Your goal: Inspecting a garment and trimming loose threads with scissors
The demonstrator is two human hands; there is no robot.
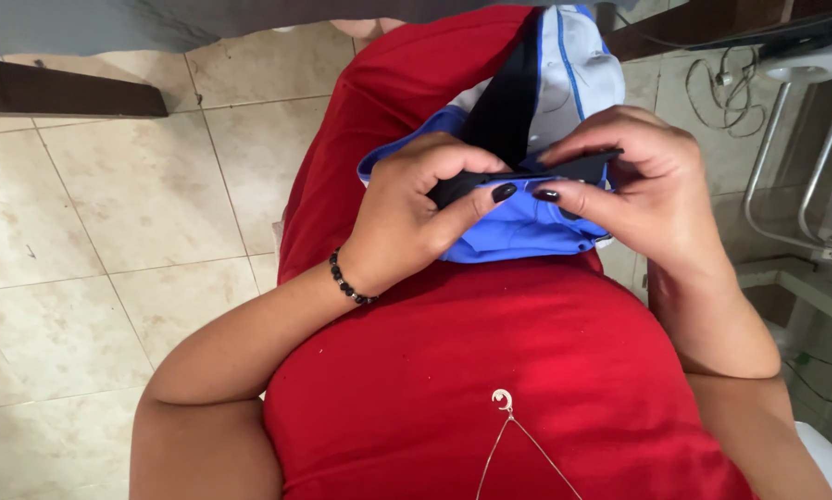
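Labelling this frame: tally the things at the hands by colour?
Black: 2, strap pinched by left hand and right hand, bead bracelet
Blue and white: 1, garment
Red: 1, dress
Total: 4

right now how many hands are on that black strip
2. The left hand pinches the left end of the black strip; the right hand holds its right end, over the blue and white garment. None seem hidden.
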